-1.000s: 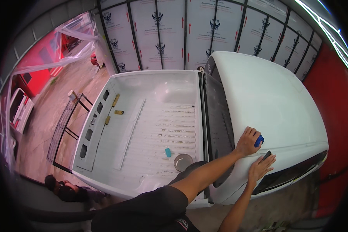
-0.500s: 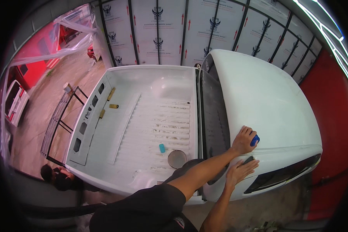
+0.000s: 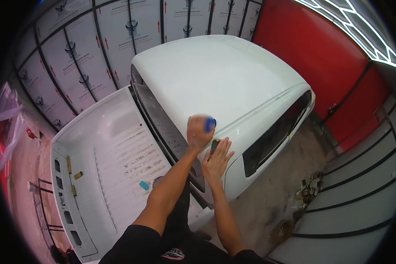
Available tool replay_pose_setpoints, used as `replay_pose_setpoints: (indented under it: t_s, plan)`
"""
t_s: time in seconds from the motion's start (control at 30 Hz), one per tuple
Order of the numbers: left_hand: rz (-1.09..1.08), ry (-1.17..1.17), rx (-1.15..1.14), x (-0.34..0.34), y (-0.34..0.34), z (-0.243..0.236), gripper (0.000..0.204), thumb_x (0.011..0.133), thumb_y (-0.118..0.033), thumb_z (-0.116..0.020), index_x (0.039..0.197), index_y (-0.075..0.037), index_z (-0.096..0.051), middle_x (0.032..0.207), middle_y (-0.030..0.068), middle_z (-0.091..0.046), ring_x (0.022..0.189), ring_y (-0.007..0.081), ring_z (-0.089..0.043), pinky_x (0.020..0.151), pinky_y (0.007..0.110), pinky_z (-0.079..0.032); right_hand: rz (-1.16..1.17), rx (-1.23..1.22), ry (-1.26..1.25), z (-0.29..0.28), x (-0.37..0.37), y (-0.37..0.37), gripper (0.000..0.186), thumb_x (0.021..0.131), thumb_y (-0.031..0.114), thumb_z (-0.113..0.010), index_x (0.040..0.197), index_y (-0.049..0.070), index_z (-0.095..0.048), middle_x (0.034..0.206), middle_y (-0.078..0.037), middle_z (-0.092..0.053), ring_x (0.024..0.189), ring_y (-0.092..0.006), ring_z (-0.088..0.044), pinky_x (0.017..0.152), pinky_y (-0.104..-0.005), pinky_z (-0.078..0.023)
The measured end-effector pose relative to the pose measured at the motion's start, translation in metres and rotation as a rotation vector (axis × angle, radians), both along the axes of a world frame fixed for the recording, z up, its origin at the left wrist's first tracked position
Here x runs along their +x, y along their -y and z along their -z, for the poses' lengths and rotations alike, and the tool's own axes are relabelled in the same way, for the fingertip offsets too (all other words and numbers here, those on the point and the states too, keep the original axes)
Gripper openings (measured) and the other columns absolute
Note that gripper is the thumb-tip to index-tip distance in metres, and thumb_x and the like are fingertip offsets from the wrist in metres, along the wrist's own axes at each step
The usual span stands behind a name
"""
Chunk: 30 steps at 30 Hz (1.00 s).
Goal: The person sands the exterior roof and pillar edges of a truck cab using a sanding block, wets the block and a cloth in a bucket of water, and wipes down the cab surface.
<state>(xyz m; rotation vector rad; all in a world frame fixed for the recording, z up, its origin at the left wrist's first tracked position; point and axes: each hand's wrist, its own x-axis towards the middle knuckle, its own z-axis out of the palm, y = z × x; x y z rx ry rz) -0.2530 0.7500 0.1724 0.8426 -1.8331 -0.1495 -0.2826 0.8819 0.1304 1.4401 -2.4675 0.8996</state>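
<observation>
My left hand [image 3: 200, 130] grips a blue, rounded object [image 3: 210, 125], blurred, just above the roof edge of a white pickup cab [image 3: 220, 75]. Just right of it and lower, my right hand [image 3: 216, 158] lies with fingers stretched over a dark, flat piece [image 3: 214, 144] on the roof edge; whether it grips this piece I cannot tell. The cab's dark side window [image 3: 273, 136] is to the right of my hands, the rear window [image 3: 160, 123] to their left.
The white truck bed [image 3: 92, 127] holds a turquoise block [image 3: 144, 185] and several yellowish rolls [image 3: 78, 175]. A metal frame [image 3: 44, 207] stands beyond the tailgate. Panelled wall [image 3: 110, 39] behind, red wall [image 3: 281, 35] at right, rubble [image 3: 310, 189] on the floor, dark figure [image 3: 64, 256] at lower left.
My view has swung right, so truck and hands appear further left and more upright in frame. My left hand still holds the blue object; my right hand stays on the dark piece.
</observation>
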Motion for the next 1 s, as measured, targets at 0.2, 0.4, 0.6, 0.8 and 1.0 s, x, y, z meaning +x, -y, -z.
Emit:
replay_pose_setpoints:
  t_s: [0.2, 0.4, 0.6, 0.8, 1.0]
  plan:
    - [0.028, -0.007, -0.006, -0.009, -0.003, -0.002, 0.031, 0.083, -0.021, -0.073, 0.108, -0.004, -0.066, 0.104, 0.0141, -0.063, 0.1, 0.0343, -0.057, 0.091, 0.045, -0.049, 0.074, -0.069, 0.08, -0.013, -0.025, 0.009, 0.073, 0.103, 0.03, -0.045, 0.158, -0.012, -0.022, 0.17, -0.027, -0.012, 0.159, -0.0415, -0.004, 0.126, -0.0614, -0.002]
    - [0.04, 0.008, -0.002, -0.008, -0.003, -0.005, 0.03, 0.084, -0.02, -0.073, 0.108, -0.004, -0.066, 0.103, 0.0147, -0.063, 0.099, 0.0348, -0.058, 0.091, 0.046, -0.05, 0.029, -0.065, -0.003, -0.023, -0.03, 0.013, 0.074, 0.101, 0.027, -0.05, 0.157, -0.012, -0.022, 0.169, -0.029, -0.013, 0.159, -0.0415, -0.006, 0.126, -0.0619, -0.003]
    - [-0.005, 0.023, -0.008, 0.0, 0.004, 0.001, 0.028, 0.084, -0.02, -0.072, 0.107, -0.004, -0.065, 0.102, 0.0147, -0.063, 0.099, 0.035, -0.058, 0.09, 0.045, -0.05, 0.113, -0.086, 0.089, -0.003, 0.02, 0.01, 0.073, 0.101, 0.028, -0.049, 0.156, -0.014, -0.024, 0.169, -0.029, -0.015, 0.158, -0.0435, -0.01, 0.125, -0.0629, -0.005]
    - [0.024, 0.022, -0.013, -0.008, -0.002, -0.007, 0.029, 0.085, -0.018, -0.073, 0.108, -0.002, -0.066, 0.103, 0.0167, -0.064, 0.1, 0.0362, -0.059, 0.087, 0.046, -0.051, 0.136, -0.031, -0.016, -0.025, -0.047, 0.027, 0.077, 0.101, 0.033, -0.051, 0.157, -0.012, -0.023, 0.169, -0.029, -0.012, 0.159, -0.042, -0.007, 0.126, -0.0606, -0.006]
    - [0.005, 0.022, -0.024, 0.001, 0.002, -0.001, 0.029, 0.085, -0.018, -0.073, 0.108, -0.002, -0.066, 0.103, 0.0169, -0.064, 0.099, 0.0364, -0.058, 0.087, 0.046, -0.051, -0.023, -0.115, 0.126, 0.001, 0.02, -0.004, 0.076, 0.102, 0.031, -0.049, 0.158, -0.012, -0.021, 0.168, -0.03, -0.015, 0.158, -0.0454, -0.01, 0.126, -0.0602, -0.005]
